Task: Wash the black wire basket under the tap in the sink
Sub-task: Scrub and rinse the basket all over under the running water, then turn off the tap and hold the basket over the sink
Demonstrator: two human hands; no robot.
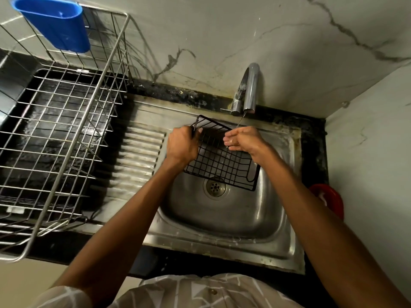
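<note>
We look down on a steel sink (222,221) set in a dark counter below a marble wall, a chrome dish rack (66,130) (blue cup (55,23) hooked on it) standing on its left. Over the bowl, tilted, hangs the black wire basket (222,165) beneath the tap (249,90). Our left hand (181,145) is clamped on its left edge, while our right hand (242,138), fingers loosely curled and gripping nothing, rests on the mesh where a thin stream (241,120) falls.

Just one view here, a wide-angle cam worn on the head, looking steeply down from close above the sink (222,221). Wall and tap (250,90) sit at the top of frame, forearms reach in from the bottom, drying rack (66,134) off left.
</note>
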